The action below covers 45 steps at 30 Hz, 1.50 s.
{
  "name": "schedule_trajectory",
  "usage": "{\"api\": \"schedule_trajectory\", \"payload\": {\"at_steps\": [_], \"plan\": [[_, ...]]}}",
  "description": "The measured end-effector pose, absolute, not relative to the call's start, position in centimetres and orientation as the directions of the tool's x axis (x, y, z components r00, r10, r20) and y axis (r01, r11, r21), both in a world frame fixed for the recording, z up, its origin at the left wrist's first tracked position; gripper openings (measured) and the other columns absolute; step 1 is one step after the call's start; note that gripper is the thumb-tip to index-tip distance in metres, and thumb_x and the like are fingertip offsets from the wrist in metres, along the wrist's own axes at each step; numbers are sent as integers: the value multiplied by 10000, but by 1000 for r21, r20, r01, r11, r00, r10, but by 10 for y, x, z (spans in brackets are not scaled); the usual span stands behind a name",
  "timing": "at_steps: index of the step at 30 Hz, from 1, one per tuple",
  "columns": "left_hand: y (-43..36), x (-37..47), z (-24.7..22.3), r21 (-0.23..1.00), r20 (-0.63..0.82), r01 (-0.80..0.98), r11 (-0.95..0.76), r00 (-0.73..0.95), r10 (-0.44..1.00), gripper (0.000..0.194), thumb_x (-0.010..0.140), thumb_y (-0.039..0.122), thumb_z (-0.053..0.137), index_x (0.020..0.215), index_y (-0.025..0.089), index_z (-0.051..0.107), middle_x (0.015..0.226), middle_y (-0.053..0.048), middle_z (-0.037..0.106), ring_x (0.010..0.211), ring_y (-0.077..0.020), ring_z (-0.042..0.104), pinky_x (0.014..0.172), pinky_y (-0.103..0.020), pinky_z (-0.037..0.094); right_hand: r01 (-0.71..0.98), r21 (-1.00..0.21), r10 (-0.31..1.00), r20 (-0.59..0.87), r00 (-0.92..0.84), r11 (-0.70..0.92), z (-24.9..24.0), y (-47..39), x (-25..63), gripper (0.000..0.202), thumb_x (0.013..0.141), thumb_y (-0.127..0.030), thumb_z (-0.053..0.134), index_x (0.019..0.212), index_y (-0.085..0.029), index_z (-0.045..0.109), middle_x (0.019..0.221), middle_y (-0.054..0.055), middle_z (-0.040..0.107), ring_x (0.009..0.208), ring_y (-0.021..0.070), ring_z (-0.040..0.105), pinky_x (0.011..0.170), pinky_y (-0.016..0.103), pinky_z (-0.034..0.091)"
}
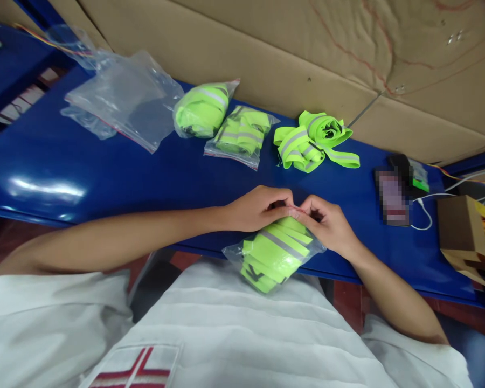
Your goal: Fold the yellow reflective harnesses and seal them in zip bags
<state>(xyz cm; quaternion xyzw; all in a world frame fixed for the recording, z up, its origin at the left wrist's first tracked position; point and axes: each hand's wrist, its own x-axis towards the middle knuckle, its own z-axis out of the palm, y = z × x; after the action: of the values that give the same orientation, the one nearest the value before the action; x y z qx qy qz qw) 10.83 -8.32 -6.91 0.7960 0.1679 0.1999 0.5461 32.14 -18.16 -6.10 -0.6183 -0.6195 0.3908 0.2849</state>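
A clear zip bag (235, 253) with a folded neon-yellow reflective strap (281, 248) inside hangs at the table's front edge, close to my body. My left hand (262, 207) pinches the bag's red-lined top edge between thumb and fingers. Right beside it, my right hand (325, 218) pinches the same edge, so the two thumbs nearly meet. Dark lettering shows on the strap through the plastic. Whether the seal is closed under my fingers is hidden.
Two filled bags, one rounded (202, 110) and one flatter (242, 132), lie behind my hands. Loose reflective straps (315, 141) sit to their right. Flat clear bags (125, 99) are at left. A phone (392, 196) with a white cable and a cardboard box (461, 231) stand at right.
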Motion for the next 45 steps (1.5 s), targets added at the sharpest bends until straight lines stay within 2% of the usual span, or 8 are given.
{"api": "schedule_trajectory", "payload": {"at_steps": [5,10,14,18,23,31,35,45], "plan": [[-84,107,-66,930,112,107,-351,828,550,331,1028,424,574,826,167,628,651,57,533,595,-83,444,611,-230,320,520,-852,983,-135,-124,-51,-58,-183,321,340,975,-542,658,905,-210,650,821,13,676,714,136,572,668,262,450],[-83,107,-70,833,231,88,-547,842,487,290,1063,372,515,932,171,679,808,5,682,716,-108,589,692,-233,383,521,-852,989,-111,-94,-46,-56,-185,321,320,981,-492,661,852,-199,644,750,8,637,672,126,539,598,250,401],[-83,107,-75,784,311,68,-617,817,486,236,1038,376,580,1083,174,692,948,-22,729,770,-115,640,722,-226,434,546,-837,995,-19,-96,36,-56,-185,322,261,983,-418,668,843,-198,645,729,-3,640,652,115,569,590,236,411],[-83,106,-76,740,380,46,-671,794,474,183,1035,295,570,1006,165,696,914,-13,707,772,-105,640,729,-214,446,592,-790,987,120,-108,161,-62,-184,320,158,981,-306,654,864,-201,638,751,-15,646,675,103,589,642,222,453],[-83,105,-73,698,371,74,-712,814,448,186,1029,277,572,973,168,713,904,-6,736,808,-115,665,749,-221,446,572,-799,983,152,-108,186,-67,-183,317,119,983,-316,673,933,-210,651,809,-15,657,737,108,616,682,220,479],[-76,103,-65,867,221,96,-489,806,550,260,1012,370,620,1002,157,769,886,-15,786,760,-117,686,684,-214,452,449,-890,996,47,-74,75,-67,-180,319,201,971,-404,705,933,-208,679,771,-25,655,670,94,568,626,223,441],[-73,100,-61,916,136,120,-382,804,578,266,994,374,639,1016,158,793,927,-24,809,773,-126,693,664,-217,446,473,-881,998,9,-63,38,-64,-183,322,215,974,-419,700,941,-208,679,782,-21,653,685,97,572,623,228,429],[-71,98,-64,961,150,52,-270,724,673,286,976,416,655,969,139,722,843,-31,740,734,-129,654,663,-223,478,520,-852,994,7,-110,64,-58,-186,327,201,1019,-426,642,1038,-227,665,741,-46,575,668,86,526,627,224,412]]}}
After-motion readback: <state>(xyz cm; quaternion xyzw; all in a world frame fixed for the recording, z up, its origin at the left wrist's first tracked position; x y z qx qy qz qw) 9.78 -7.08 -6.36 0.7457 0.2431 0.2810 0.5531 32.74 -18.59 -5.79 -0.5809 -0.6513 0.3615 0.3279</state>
